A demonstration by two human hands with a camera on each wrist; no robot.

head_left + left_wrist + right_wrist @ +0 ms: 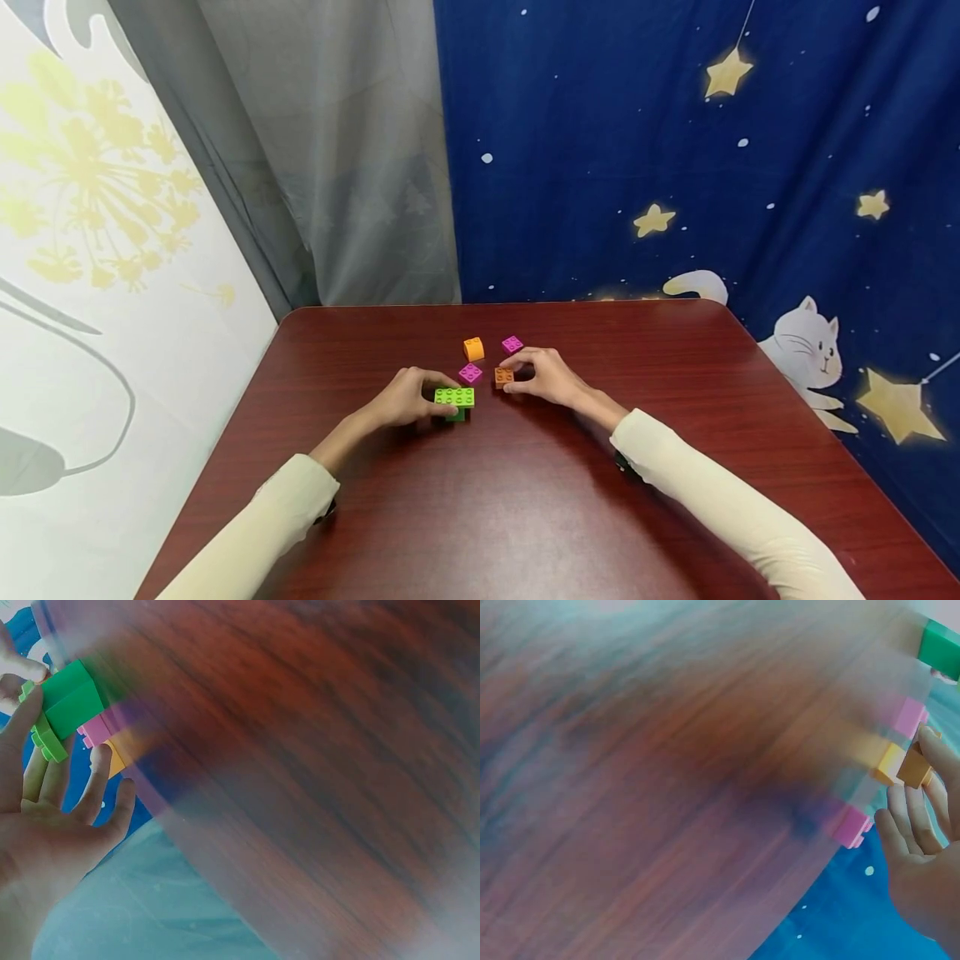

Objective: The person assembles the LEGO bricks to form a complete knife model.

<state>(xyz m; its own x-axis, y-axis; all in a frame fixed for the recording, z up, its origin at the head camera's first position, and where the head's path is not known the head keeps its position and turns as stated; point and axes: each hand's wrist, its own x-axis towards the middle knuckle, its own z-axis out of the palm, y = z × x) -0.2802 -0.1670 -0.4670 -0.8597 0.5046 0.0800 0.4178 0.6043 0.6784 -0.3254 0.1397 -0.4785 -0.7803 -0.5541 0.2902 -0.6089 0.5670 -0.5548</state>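
My left hand [403, 398] grips a lime green building brick [457, 395] with studs on top, thumb on the near side and fingers behind. Below it a darker green brick [73, 697] is joined on, its smooth sides showing in the left wrist view. To the right, my right hand [551, 377] pinches a small brown-orange brick [504, 378] between thumb and fingertips. In the right wrist view this brown-orange brick [913, 766] appears tilted, close over the tabletop. A short gap separates the two hands.
A magenta brick [470, 373] lies just behind the lime brick. Farther back are a yellow-orange brick [473, 348] with a curved side and a second magenta brick [512, 344] near the right fingers. The dark red wooden table [480, 517] ends at curtains behind.
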